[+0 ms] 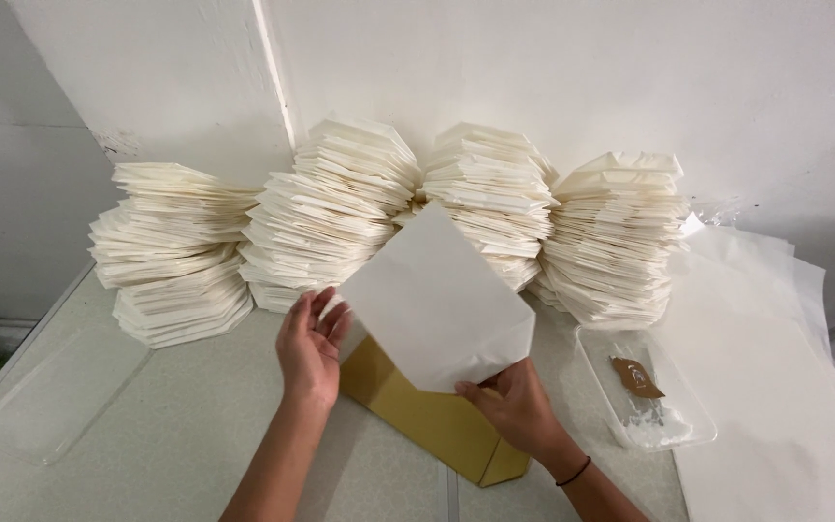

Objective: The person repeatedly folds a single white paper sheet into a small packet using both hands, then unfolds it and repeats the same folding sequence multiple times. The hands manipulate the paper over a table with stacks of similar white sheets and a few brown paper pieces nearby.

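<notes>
Head camera looks down on two bare hands at the centre of the frame. Left hand (309,350) is open, its fingers spread flat against the left edge of a white paper sheet (434,298) that is held up tilted, one corner pointing toward the top of the frame. Right hand (512,404), with a dark band at the wrist, pinches the sheet's lower edge between thumb and fingers. Just beneath the sheet, a flat golden-yellow cardboard template (432,416) lies on the pale tabletop (195,425), partly covered by the paper and both hands. Right of centre sits a clear plastic tray (680,425) holding a small brown scrap. Large white paper sheets (775,406) spread over the lower right. Behind, across the middle of the frame, four tall stacks of folded white paper (495,193) stand against the white wall (533,68). Another clear tray (45,406) lies at lower left.
</notes>
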